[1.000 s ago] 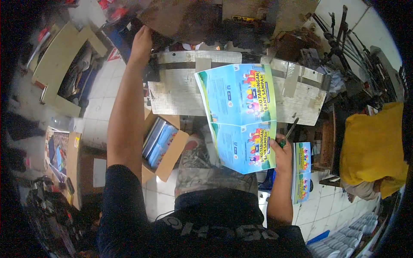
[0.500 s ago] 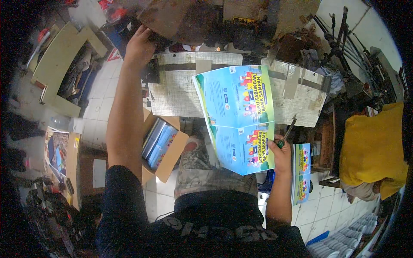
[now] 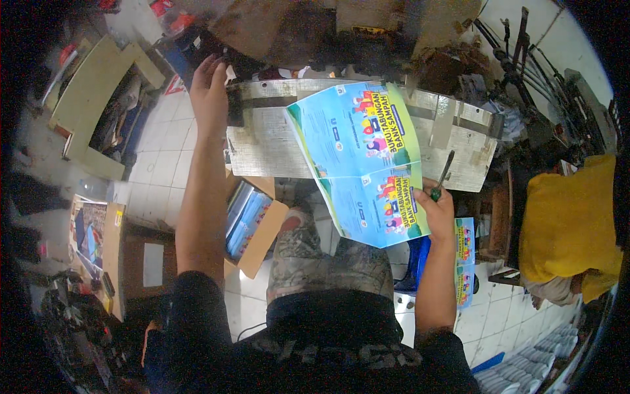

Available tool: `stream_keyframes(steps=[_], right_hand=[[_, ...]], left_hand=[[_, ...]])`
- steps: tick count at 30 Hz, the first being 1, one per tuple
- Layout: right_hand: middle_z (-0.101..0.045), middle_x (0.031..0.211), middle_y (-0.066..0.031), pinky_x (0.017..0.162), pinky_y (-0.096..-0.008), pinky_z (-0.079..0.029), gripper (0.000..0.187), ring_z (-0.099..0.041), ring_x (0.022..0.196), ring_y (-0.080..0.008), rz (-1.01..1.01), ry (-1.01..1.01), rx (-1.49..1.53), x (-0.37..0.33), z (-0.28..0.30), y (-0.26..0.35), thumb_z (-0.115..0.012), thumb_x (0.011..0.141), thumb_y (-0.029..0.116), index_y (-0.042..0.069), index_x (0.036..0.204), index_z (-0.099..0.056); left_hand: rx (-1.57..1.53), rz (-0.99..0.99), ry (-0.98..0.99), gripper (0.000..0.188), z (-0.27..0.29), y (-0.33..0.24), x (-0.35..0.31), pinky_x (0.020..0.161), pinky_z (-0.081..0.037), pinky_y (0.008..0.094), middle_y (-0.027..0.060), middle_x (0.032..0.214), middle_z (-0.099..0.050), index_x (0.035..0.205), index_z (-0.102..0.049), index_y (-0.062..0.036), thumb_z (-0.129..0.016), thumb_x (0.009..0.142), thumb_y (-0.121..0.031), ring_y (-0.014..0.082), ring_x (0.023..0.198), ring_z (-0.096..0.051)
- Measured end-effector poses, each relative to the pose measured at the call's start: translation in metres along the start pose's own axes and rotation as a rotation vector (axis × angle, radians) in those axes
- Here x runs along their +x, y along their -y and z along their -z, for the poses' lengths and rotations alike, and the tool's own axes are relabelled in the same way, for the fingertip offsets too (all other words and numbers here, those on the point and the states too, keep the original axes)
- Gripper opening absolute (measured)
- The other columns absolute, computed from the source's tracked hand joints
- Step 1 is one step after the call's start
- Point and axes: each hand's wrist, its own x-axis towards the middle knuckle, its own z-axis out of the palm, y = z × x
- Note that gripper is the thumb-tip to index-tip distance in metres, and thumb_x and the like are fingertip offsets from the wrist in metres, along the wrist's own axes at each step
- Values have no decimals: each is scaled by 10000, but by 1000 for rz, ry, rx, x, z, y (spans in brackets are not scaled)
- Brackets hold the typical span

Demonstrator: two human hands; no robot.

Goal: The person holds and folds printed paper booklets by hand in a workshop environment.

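The right hand (image 3: 438,209) is closed around the lower right edge of a colourful printed sheet (image 3: 357,157) and a screwdriver (image 3: 436,194), whose shaft points up beyond that edge. The sheet overlaps the middle of a grey board (image 3: 262,148), its bottom corner jutting past the near edge; board surface shows on both sides. Well apart, the left hand (image 3: 210,85) is by the board's far left corner, fingers spread, nothing visibly held. Nearer the body, an open carton (image 3: 264,240) sits left of the legs (image 3: 308,262).

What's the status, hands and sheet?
Right hand gripping printed sheet and green-handled tool. Left hand raised, seemingly empty. Sheet partly hides pale panels.
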Motion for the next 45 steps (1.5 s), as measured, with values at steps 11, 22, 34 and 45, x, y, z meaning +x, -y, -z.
stream_keyframes(steps=[11, 22, 34, 45], right_hand=[[-625, 1106, -239, 820, -372, -560, 459, -672, 928, -274, -43, 125, 331, -6, -2, 11, -575, 820, 16, -120, 1240, -450], [-653, 1046, -204, 761, -323, -558, 460, -676, 880, -224, -75, 130, 390, 17, -29, 29, -569, 861, 24, -58, 1293, -433], [-684, 1007, -143, 769, -289, -541, 411, -671, 867, -179, -106, 151, 429, 16, -27, 24, -579, 872, 8, 4, 1276, -505], [-622, 1122, -231, 796, -356, -569, 446, -668, 945, -263, -33, 127, 377, 13, -28, 21, -536, 874, -11, -69, 1300, -420]], left_hand=[[395, -114, 71, 294, -1, -10, -45, 829, -462, 285, 147, 1034, -657, 1120, -609, 29, -573, 926, -189, 169, 963, -607], [178, 404, 113, 273, 8, -21, -174, 714, -452, 255, 33, 920, -605, 1125, -603, -16, -577, 934, -210, 101, 835, -556], [140, 471, 175, 299, 22, -22, -171, 737, -457, 264, 47, 968, -627, 1144, -606, -18, -560, 947, -237, 129, 852, -583], [-443, 833, 259, 373, -18, -36, -184, 817, -469, 276, 54, 994, -624, 1248, -518, 2, -610, 907, -118, 128, 896, -582]])
